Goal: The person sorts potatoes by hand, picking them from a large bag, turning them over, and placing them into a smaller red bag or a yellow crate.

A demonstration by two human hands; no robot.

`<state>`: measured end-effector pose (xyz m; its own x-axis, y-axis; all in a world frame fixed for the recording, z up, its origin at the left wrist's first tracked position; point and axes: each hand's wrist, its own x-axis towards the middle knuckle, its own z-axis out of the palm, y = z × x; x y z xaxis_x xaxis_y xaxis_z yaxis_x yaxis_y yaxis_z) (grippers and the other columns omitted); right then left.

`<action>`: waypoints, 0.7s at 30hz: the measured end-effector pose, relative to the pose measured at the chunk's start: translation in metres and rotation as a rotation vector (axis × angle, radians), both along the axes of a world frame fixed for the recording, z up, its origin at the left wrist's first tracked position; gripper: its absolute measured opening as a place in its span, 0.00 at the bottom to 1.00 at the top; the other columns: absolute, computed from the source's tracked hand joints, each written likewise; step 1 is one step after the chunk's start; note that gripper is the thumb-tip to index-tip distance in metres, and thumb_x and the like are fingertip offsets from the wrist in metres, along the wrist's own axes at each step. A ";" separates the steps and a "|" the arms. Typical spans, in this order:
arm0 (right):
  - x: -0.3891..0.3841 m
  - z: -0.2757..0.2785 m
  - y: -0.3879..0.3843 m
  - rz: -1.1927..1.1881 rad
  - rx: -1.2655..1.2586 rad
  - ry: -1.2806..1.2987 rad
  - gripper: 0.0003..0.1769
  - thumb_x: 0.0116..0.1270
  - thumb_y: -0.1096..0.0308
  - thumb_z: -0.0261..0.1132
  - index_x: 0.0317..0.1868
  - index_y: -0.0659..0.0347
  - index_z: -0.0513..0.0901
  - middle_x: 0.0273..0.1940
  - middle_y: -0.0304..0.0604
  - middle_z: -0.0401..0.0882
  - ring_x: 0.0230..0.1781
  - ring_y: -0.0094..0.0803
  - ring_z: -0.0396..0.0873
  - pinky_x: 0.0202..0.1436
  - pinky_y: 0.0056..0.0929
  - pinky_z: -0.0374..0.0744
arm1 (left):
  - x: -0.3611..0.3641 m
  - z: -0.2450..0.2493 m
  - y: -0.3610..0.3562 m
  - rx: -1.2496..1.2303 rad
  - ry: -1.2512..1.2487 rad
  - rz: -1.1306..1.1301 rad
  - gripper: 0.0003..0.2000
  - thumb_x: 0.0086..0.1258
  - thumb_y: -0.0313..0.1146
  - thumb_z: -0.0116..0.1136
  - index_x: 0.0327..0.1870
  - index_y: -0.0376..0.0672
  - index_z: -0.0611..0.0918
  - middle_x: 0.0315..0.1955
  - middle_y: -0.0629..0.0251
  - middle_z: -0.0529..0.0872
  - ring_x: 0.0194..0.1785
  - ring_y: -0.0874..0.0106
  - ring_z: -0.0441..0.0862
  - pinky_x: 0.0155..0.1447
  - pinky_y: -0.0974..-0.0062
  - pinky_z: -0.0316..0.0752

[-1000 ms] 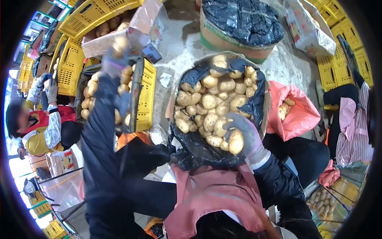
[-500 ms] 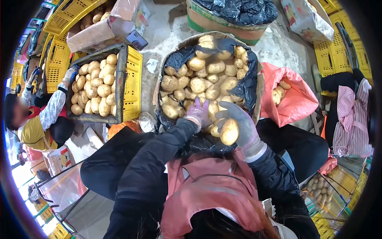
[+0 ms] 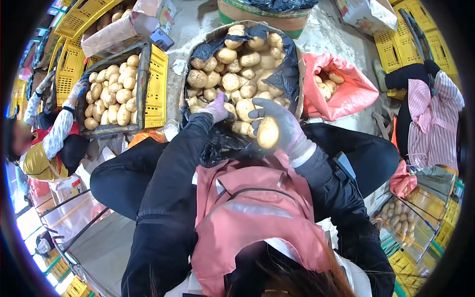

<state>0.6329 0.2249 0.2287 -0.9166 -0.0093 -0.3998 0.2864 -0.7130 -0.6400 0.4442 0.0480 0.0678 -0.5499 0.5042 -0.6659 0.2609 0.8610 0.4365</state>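
Observation:
A box (image 3: 299, 74) lined with black plastic stands in front of me, filled with several potatoes (image 3: 230, 82). My left hand (image 3: 216, 109), in a purple glove, rests on potatoes at the box's near left part; its fingertips are partly hidden among them. In a grey glove, my right hand (image 3: 282, 121) holds a potato (image 3: 267, 132) on its palm side above the near right edge. Black plastic hangs over the near side, below both hands.
At the left, a person (image 3: 44, 143) reaches to a yellow crate (image 3: 157, 89) of potatoes. A red sack (image 3: 354, 94) holding potatoes lies right of the box. Another person (image 3: 433, 116) is at the far right. Beyond stands a round-ended container (image 3: 262, 19); a phone (image 3: 161, 39) lies upper left.
The whole view has shifted, with the box now higher and further left. My left hand has moved left over the potatoes. The potato stays in my right hand.

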 end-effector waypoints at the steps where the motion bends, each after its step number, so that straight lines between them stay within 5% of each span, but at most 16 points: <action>1: 0.002 0.001 0.001 0.030 0.003 0.018 0.24 0.76 0.65 0.55 0.70 0.61 0.70 0.53 0.47 0.77 0.42 0.30 0.82 0.38 0.26 0.85 | 0.002 0.008 -0.001 0.025 0.018 0.011 0.41 0.52 0.43 0.78 0.67 0.46 0.67 0.52 0.46 0.82 0.59 0.51 0.80 0.64 0.59 0.74; 4: 0.010 -0.003 0.003 0.006 0.100 -0.019 0.24 0.77 0.63 0.54 0.70 0.60 0.70 0.51 0.46 0.78 0.40 0.30 0.82 0.37 0.26 0.84 | 0.010 0.059 -0.003 0.228 -0.044 0.171 0.36 0.52 0.36 0.78 0.64 0.46 0.74 0.48 0.53 0.84 0.54 0.63 0.82 0.57 0.68 0.78; 8: 0.010 0.011 0.005 -0.035 0.094 -0.257 0.23 0.76 0.61 0.58 0.68 0.58 0.72 0.49 0.47 0.80 0.37 0.29 0.83 0.36 0.26 0.84 | 0.025 0.158 -0.026 0.678 -0.284 0.314 0.32 0.63 0.35 0.71 0.68 0.41 0.72 0.56 0.59 0.82 0.60 0.69 0.79 0.66 0.72 0.73; 11: 0.011 0.020 -0.010 0.083 0.177 -0.196 0.31 0.73 0.53 0.64 0.69 0.61 0.70 0.49 0.45 0.81 0.32 0.29 0.83 0.34 0.25 0.83 | 0.055 0.210 -0.044 0.833 -0.354 0.274 0.31 0.67 0.35 0.68 0.71 0.39 0.71 0.60 0.63 0.79 0.63 0.71 0.76 0.68 0.72 0.70; 15: 0.008 0.030 -0.037 0.248 0.212 -0.041 0.42 0.69 0.50 0.69 0.74 0.66 0.63 0.58 0.43 0.78 0.38 0.24 0.81 0.40 0.22 0.80 | 0.080 0.203 -0.059 0.896 -0.314 0.223 0.20 0.75 0.32 0.58 0.65 0.37 0.78 0.72 0.57 0.71 0.77 0.65 0.64 0.79 0.68 0.54; 19: 0.006 0.035 -0.031 0.147 0.152 -0.010 0.41 0.67 0.57 0.70 0.74 0.64 0.64 0.58 0.44 0.78 0.50 0.27 0.81 0.46 0.23 0.82 | 0.080 0.185 -0.049 1.165 -0.629 0.820 0.23 0.79 0.32 0.51 0.70 0.30 0.68 0.61 0.51 0.80 0.66 0.62 0.77 0.70 0.65 0.72; 21: 0.000 0.038 -0.026 0.140 0.257 0.013 0.40 0.67 0.61 0.70 0.75 0.63 0.63 0.60 0.45 0.77 0.58 0.29 0.78 0.58 0.27 0.80 | 0.075 0.188 -0.051 1.059 -0.482 0.640 0.27 0.77 0.37 0.55 0.72 0.34 0.66 0.65 0.53 0.76 0.67 0.63 0.77 0.69 0.65 0.73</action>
<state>0.6334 0.1992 0.2667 -0.9185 -0.0359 -0.3939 0.3614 -0.4809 -0.7989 0.5196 -0.0027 0.2554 -0.7046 0.6389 -0.3087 -0.4296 -0.0379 0.9022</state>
